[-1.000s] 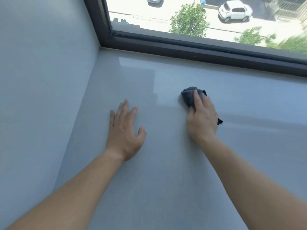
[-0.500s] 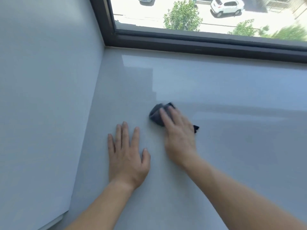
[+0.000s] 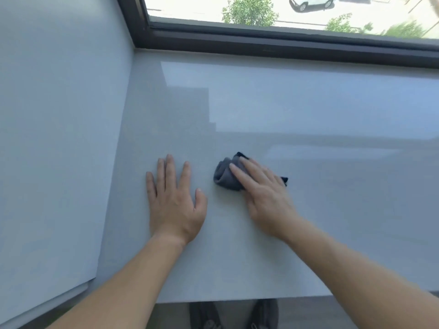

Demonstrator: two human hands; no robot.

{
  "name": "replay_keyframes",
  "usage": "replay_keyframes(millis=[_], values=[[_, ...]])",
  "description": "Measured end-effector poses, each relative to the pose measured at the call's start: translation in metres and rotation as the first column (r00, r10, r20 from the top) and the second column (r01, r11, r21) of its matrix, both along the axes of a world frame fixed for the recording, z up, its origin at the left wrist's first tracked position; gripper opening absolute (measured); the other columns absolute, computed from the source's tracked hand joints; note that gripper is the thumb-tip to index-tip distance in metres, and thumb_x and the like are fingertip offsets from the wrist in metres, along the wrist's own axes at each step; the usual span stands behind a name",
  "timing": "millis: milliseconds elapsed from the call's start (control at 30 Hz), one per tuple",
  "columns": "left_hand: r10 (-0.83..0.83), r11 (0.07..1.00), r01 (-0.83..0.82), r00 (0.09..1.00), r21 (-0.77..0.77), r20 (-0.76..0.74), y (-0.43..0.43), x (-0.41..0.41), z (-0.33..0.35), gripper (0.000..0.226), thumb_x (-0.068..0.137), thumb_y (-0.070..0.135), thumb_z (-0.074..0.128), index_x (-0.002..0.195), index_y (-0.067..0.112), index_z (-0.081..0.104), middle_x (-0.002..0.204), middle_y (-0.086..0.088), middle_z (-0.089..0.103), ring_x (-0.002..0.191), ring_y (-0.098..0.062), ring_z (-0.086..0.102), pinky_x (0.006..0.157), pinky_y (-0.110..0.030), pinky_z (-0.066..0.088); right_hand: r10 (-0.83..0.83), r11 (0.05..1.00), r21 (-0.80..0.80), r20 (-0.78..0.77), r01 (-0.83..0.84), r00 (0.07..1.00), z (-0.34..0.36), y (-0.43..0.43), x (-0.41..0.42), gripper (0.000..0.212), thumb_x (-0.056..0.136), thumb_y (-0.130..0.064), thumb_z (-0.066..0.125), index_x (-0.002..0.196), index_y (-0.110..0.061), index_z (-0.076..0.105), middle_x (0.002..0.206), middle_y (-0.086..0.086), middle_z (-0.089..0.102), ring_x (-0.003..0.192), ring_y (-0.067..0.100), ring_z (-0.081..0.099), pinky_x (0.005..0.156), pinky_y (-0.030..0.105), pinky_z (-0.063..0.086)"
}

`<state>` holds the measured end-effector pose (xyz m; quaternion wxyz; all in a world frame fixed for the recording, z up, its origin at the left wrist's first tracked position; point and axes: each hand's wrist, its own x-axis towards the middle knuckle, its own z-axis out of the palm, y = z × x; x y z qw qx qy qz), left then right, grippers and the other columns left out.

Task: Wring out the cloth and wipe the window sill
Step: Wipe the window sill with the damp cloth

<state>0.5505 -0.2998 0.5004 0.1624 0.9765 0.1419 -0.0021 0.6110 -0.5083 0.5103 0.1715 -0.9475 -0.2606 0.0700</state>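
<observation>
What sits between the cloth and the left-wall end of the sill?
The left hand, flat on the window sill, lies directly left of the cloth under the right hand. Beyond it, nothing visible up to the wall.

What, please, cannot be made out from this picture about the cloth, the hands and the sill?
Head view only:
Part of the cloth: covered by the right hand, so its size and dampness are unclear.
The window sill on the right: cut off by the frame edge.
Sill under the left hand: hidden.
The shoes: cropped at the bottom edge, blurred.
</observation>
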Motion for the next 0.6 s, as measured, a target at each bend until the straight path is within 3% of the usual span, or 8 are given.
replay_keyframes(millis=[67, 133, 200, 300, 367, 433, 533, 600], values=[[0.007, 1.0, -0.007, 1.0, -0.002, 0.004, 0.0, 0.0, 0.0, 0.073, 0.085, 0.045, 0.028, 0.153, 0.016, 0.03, 0.164, -0.015, 0.012, 0.153, -0.026, 0.0, 0.122, -0.049, -0.003, -0.266, 0.964, 0.007, -0.005, 0.266, 0.964, -0.001, -0.016, 0.033, 0.059, 0.096, -0.016, 0.05, 0.152, -0.029, 0.034, 0.161, -0.001, 0.029, 0.149, 0.023, 0.024, 0.119, 0.039, 0.021], [0.021, 1.0, -0.021, 1.0, -0.004, 0.006, 0.002, 0.001, 0.001, 0.074, 0.084, 0.043, 0.027, 0.153, 0.016, 0.029, 0.165, -0.015, 0.01, 0.153, -0.026, -0.001, 0.122, -0.048, -0.006, -0.504, 0.863, 0.024, -0.009, 0.504, 0.864, -0.001, -0.013, 0.05, 0.058, 0.099, -0.019, 0.046, 0.154, -0.027, 0.03, 0.162, 0.001, 0.026, 0.148, 0.025, 0.024, 0.12, 0.04, 0.019], [0.031, 0.999, -0.031, 1.0, -0.041, 0.0, 0.003, 0.001, 0.003, 0.075, 0.081, 0.037, 0.029, 0.153, 0.016, 0.03, 0.165, -0.014, 0.009, 0.153, -0.024, -0.002, 0.122, -0.046, -0.009, -0.479, 0.878, 0.01, 0.008, 0.479, 0.878, -0.003, 0.01, 0.026, 0.059, 0.099, -0.02, 0.044, 0.154, -0.031, 0.026, 0.163, 0.0, 0.023, 0.149, 0.025, 0.02, 0.121, 0.041, 0.016], [0.066, 0.98, -0.057, 0.997, -0.192, 0.041, 0.006, 0.0, 0.007, 0.07, 0.081, 0.031, 0.032, 0.149, 0.014, 0.036, 0.164, -0.013, 0.013, 0.153, -0.023, 0.002, 0.122, -0.043, -0.009, -0.134, 0.991, 0.019, 0.016, 0.134, 0.991, -0.004, 0.027, -0.035, 0.062, 0.097, -0.018, 0.047, 0.153, -0.035, 0.026, 0.163, -0.004, 0.022, 0.15, 0.02, 0.014, 0.121, 0.036, 0.01], [0.068, 0.983, -0.059, 0.997, -0.175, 0.047, 0.008, -0.013, 0.01, 0.066, 0.088, 0.038, 0.03, 0.15, 0.016, 0.034, 0.165, -0.012, 0.013, 0.153, -0.023, 0.001, 0.122, -0.042, -0.01, 0.031, 0.999, -0.014, 0.022, -0.031, 0.999, -0.003, 0.013, -0.043, 0.062, 0.096, -0.019, 0.047, 0.153, -0.036, 0.027, 0.162, -0.005, 0.024, 0.151, 0.018, 0.015, 0.122, 0.038, 0.014], [0.055, 0.996, -0.056, 0.998, -0.072, -0.006, 0.01, -0.034, 0.009, 0.069, 0.091, 0.048, 0.022, 0.154, 0.02, 0.028, 0.166, -0.01, 0.007, 0.153, -0.021, -0.006, 0.121, -0.041, -0.013, -0.06, 0.998, -0.03, 0.026, 0.061, 0.998, -0.005, -0.007, -0.019, 0.062, 0.095, -0.016, 0.05, 0.152, -0.033, 0.031, 0.161, -0.003, 0.028, 0.149, 0.022, 0.022, 0.12, 0.041, 0.02], [0.008, 0.999, -0.008, 1.0, -0.046, -0.018, 0.015, -0.056, 0.004, 0.071, 0.092, 0.052, 0.014, 0.155, 0.02, 0.027, 0.166, -0.008, 0.006, 0.153, -0.019, -0.006, 0.122, -0.043, -0.01, -0.464, 0.885, 0.036, -0.011, 0.464, 0.886, -0.005, -0.01, 0.004, 0.059, 0.097, -0.015, 0.046, 0.153, -0.029, 0.032, 0.16, 0.0, 0.028, 0.147, 0.026, 0.024, 0.12, 0.041, 0.02], [0.018, 0.994, -0.016, 1.0, -0.107, 0.017, 0.018, -0.056, 0.004, 0.071, 0.093, 0.053, 0.012, 0.152, 0.021, 0.034, 0.166, -0.007, 0.011, 0.153, -0.019, -0.001, 0.122, -0.043, -0.008, -0.471, 0.882, 0.046, 0.033, 0.469, 0.882, -0.004, 0.015, -0.021, 0.065, 0.091, -0.009, 0.047, 0.152, -0.028, 0.033, 0.16, 0.002, 0.029, 0.148, 0.027, 0.024, 0.12, 0.044, 0.021]])
